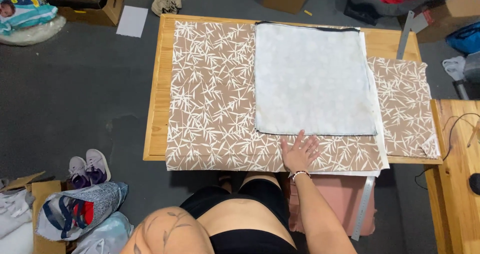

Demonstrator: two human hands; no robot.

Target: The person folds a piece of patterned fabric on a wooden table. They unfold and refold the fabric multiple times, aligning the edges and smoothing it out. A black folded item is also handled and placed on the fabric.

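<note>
I see my right hand [299, 151] laid flat, fingers spread and gripping nothing, on the brown leaf-print fabric [215, 99], fingertips just touching the near edge of the white fabric panel [312, 76], which stretches away beyond them; my left hand is out of sight, and a metal ruler [363, 206] hangs below right of my wrist

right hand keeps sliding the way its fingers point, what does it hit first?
Likely the near edge of the pale grey fabric panel. The right hand lies flat on the brown leaf-print fabric, fingertips just short of that edge.
</note>
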